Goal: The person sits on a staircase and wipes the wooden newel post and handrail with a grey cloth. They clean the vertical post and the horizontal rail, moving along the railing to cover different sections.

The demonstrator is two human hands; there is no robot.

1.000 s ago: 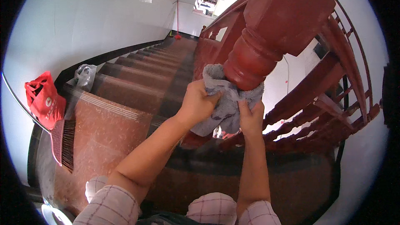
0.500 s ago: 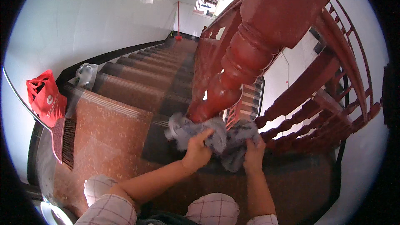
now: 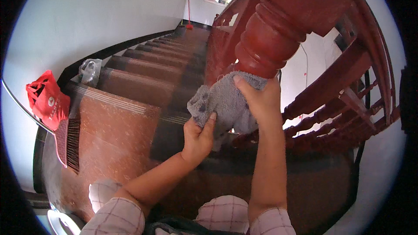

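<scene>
A grey cloth [image 3: 230,98] is wrapped against the lower part of a red turned wooden newel post [image 3: 272,39]. My right hand [image 3: 263,98] presses the cloth to the post's right side, its thumb lying across the top of the cloth and its other fingers hidden behind. Lower and to the left, my left hand [image 3: 198,137] grips the cloth's hanging left end between thumb and fingers. The foot of the post is covered by the cloth and my hands.
Brown stairs [image 3: 148,76] run downward beyond the post. A broom [image 3: 68,143], a red bag [image 3: 48,100] and a clear plastic bag [image 3: 90,71] are along the left wall. Red balusters [image 3: 322,126] stand at right; a white rim [image 3: 61,224] shows lower left.
My right hand has moved up and inward onto the post, bringing the cloth higher around it. My left hand has shifted slightly left and down, still holding the cloth.
</scene>
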